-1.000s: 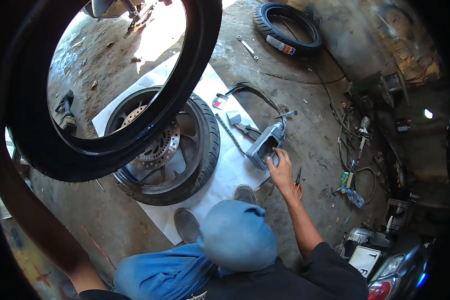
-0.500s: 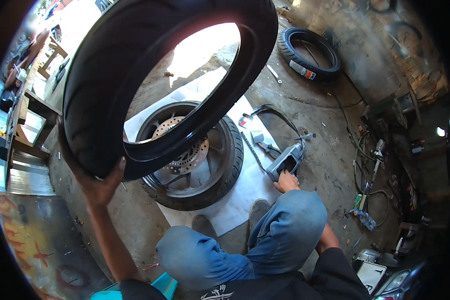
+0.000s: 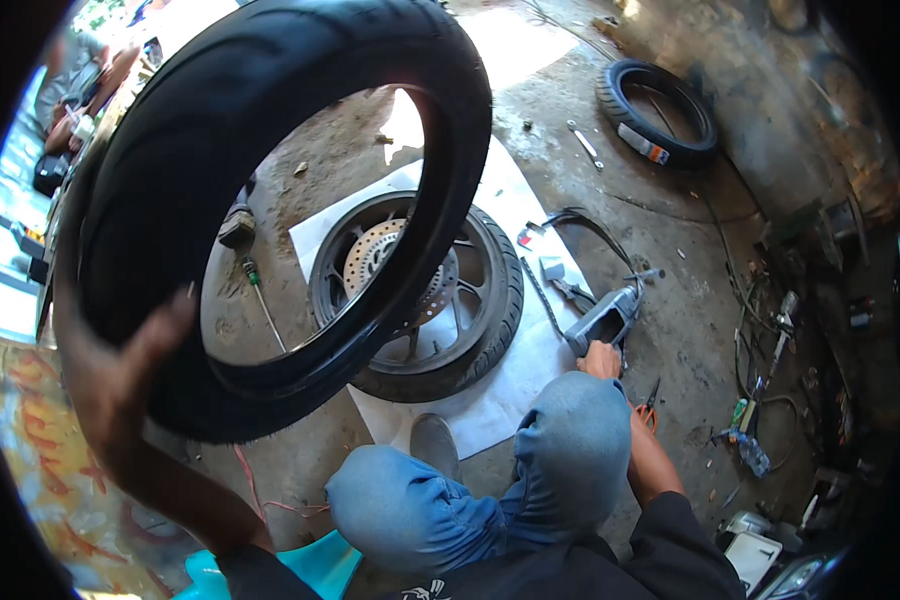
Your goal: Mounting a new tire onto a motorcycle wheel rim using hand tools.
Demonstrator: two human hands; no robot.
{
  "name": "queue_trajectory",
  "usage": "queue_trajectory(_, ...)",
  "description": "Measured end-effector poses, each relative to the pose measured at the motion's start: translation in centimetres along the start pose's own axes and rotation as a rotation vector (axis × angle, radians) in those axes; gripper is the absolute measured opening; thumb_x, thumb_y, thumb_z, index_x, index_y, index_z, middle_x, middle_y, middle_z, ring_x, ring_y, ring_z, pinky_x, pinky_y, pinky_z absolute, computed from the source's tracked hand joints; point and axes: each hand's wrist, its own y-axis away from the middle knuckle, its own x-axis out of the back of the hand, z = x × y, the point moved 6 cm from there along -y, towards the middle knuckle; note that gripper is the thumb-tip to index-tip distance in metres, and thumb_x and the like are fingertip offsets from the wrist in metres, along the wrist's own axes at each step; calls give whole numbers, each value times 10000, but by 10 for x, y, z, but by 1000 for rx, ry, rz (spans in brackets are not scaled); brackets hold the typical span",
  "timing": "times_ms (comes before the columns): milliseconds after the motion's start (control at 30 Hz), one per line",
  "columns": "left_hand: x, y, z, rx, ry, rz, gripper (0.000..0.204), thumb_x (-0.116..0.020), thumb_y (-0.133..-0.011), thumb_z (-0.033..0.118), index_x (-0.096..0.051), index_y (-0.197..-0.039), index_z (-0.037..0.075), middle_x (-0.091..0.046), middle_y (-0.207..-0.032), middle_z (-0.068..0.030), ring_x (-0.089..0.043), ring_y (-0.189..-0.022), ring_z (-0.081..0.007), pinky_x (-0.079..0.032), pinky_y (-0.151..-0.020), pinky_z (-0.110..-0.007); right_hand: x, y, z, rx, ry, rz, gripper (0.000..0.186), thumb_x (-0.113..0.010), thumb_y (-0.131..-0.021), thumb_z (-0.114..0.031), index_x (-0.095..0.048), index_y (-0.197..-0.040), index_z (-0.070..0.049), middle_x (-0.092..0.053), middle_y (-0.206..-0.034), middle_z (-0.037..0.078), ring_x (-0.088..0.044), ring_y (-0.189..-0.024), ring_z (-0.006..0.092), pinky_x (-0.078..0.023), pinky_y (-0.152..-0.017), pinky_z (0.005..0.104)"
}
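Note:
A loose black motorcycle tyre (image 3: 150,230) is held up tilted in front of me, its lower left side gripped by my left hand (image 3: 130,370), thumb on the inner rim. Behind and partly covered by it, a wheel (image 3: 490,350) with its tyre, spokes and a drilled brake disc (image 3: 375,250) lies flat on a white sheet (image 3: 450,430). My right hand (image 3: 598,360) closes on the near end of a grey box-shaped tool (image 3: 615,312) with a dark opening, standing at the sheet's right edge. A black hose or cable (image 3: 600,232) lies by it.
Another tyre (image 3: 705,150) with a label lies at the far right, near a spanner (image 3: 585,145). A green-handled screwdriver (image 3: 260,290) shows through the held tyre. Orange-handled pliers or scissors (image 3: 648,412) lie by my right knee. Hoses and tools (image 3: 755,390) clutter the right side.
The loose tyre and my left hand have moved left and nearer to me. My right hand stays at the grey tool. My view has shifted, bringing the screwdriver and a seated person into sight.

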Motion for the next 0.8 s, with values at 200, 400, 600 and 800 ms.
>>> queue_trajectory(200,-73,-129,26,-288,-282,-52,1012,-770,-790,635,-464,-1542,32,-569,-1455,-256,-572,-1335,-349,-401,-1171,-393,29,5,7,-37,-103,-20,569,-791,-823,-277,-686,-1315,-11,-708,-1218,278,-677,-1166,421,-525,-1017,504)
queue_trajectory(400,-122,-195,74,-274,-296,-337,870,-694,-859,590,-534,-1485,8,-572,-1468,-244,-562,-1343,-333,-431,-1140,-394,104,18,-98,311,-495,346,428,-678,-953,-166,-637,-1346,-1,-667,-1313,225,-682,-1128,403,-562,-942,460)
queue_trajectory(600,-143,-231,89,-301,-400,-381,952,-689,-777,610,-522,-1491,3,-543,-1501,-245,-545,-1350,-374,-431,-1137,-431,119,60,-261,981,-538,157,794,-659,-982,-184,-245,-1658,-136,-307,-1684,130,-596,-1312,376,-544,-1058,454)
queue_trajectory(800,-136,-232,72,-280,-438,-315,940,-713,-772,578,-523,-1489,1,-565,-1472,-250,-568,-1319,-369,-448,-1118,-424,86,50,-300,1170,-454,262,784,-613,-1011,-216,-198,-1654,-46,-240,-1709,154,-621,-1269,379,-546,-1029,459)
